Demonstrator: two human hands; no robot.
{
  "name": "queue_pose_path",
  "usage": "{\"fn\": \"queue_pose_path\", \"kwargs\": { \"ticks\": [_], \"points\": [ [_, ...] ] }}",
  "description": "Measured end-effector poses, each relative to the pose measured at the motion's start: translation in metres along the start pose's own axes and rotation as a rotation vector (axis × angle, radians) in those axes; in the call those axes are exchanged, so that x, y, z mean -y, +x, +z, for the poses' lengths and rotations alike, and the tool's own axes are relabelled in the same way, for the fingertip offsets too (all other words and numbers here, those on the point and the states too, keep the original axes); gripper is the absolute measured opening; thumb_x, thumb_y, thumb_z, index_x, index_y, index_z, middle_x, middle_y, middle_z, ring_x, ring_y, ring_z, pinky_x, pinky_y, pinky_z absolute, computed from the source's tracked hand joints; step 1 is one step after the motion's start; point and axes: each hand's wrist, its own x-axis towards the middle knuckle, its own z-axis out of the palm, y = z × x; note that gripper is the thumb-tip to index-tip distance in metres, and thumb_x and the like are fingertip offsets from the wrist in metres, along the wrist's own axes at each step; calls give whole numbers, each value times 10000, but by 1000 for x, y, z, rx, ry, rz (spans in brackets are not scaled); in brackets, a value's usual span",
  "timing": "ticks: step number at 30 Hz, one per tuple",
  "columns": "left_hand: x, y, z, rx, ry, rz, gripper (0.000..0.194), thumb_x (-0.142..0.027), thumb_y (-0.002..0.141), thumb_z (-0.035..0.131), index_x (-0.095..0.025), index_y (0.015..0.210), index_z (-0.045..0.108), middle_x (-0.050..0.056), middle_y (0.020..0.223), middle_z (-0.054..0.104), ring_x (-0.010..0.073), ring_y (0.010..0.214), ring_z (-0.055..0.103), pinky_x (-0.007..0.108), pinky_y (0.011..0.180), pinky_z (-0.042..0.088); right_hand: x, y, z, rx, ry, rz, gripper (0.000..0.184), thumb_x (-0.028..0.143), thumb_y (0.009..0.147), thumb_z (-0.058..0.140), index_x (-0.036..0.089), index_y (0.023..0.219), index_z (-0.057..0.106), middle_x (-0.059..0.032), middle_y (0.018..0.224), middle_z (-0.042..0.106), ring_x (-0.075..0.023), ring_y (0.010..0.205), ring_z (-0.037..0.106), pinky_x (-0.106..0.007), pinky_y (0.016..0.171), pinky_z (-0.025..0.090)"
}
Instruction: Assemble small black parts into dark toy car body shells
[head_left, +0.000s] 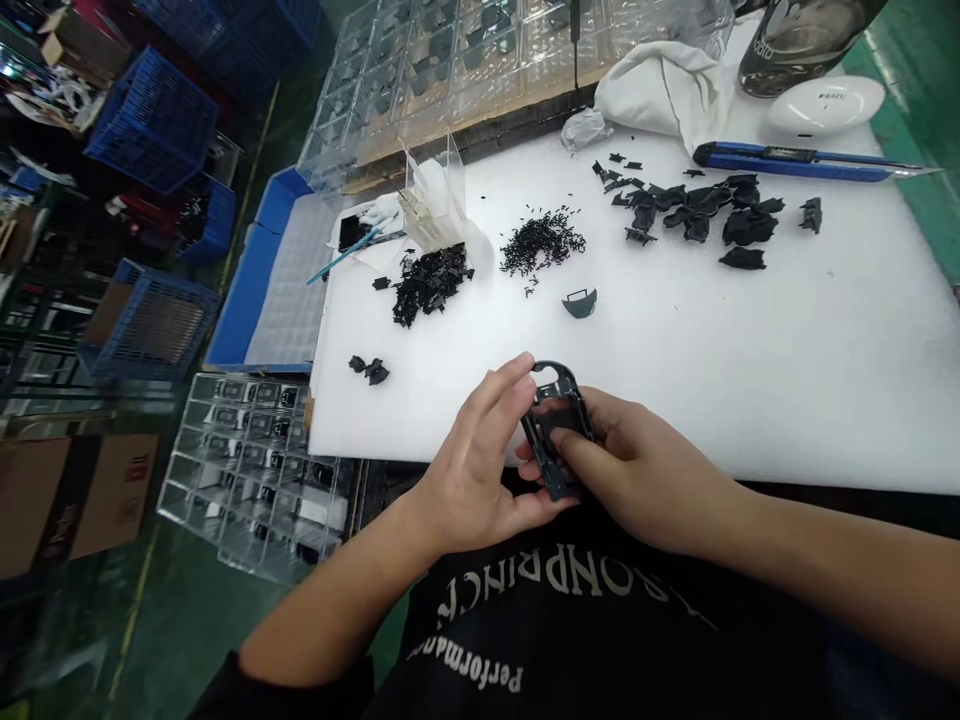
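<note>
A dark plastic housing (556, 420) with a rounded top opening is held between my two hands above the near edge of the white work surface. My left hand (480, 470) grips it along its left side, fingers at the top and thumb at the bottom. My right hand (637, 465) closes on its right side, the thumb pressed inside the shell. Beyond the hands lies a small grey curved piece (580, 303). Farther back are a heap of tiny black pins or screws (541, 240) and a pile of small black parts (431, 285).
Black moulded pieces (697, 210) lie at the back right, near a blue utility knife (795, 160), a white case (827, 105) and a white cloth (667, 90). Clear compartment trays (420, 75) stand behind. A blue bin (259, 270) and another divided tray (255, 470) are left.
</note>
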Motion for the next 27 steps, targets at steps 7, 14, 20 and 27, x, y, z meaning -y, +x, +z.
{"fn": "queue_pose_path", "kwargs": {
  "ticks": [7, 14, 20, 27],
  "points": [
    [0, -4, 1, 3, 34, -10, 1021, -372, 759, 775, -123, 1527, 151, 234, 1488, 338, 286, 1427, 334, 463, 1159, 366, -7, -1, 4, -35, 27, -20, 134, 202, 981, 417, 228, 993, 548, -8, 976, 700, -169, 888, 688, -293, 761, 605],
    [1, -5, 1, -3, 39, -24, 1011, -397, 763, 765, -147, 1530, 154, 233, 1490, 348, 298, 1420, 349, 484, 1139, 392, -10, 0, 3, -43, -34, -61, 124, 278, 979, 448, 255, 917, 553, 12, 925, 693, -200, 865, 694, -343, 753, 596],
    [0, -5, 1, -10, 41, 4, 1026, -341, 751, 784, -119, 1527, 151, 240, 1485, 344, 303, 1416, 353, 466, 1145, 387, -10, 0, 4, -19, 54, -17, 75, 294, 967, 471, 263, 919, 519, 9, 908, 668, -210, 885, 694, -328, 712, 606],
    [-2, -2, 2, -27, 66, 23, 993, -343, 770, 765, -115, 1521, 156, 232, 1480, 366, 299, 1403, 376, 459, 1120, 422, -2, -1, 2, -3, 50, 22, 56, 267, 956, 477, 252, 919, 517, 2, 904, 667, -213, 896, 687, -345, 756, 599]
  ]
}}
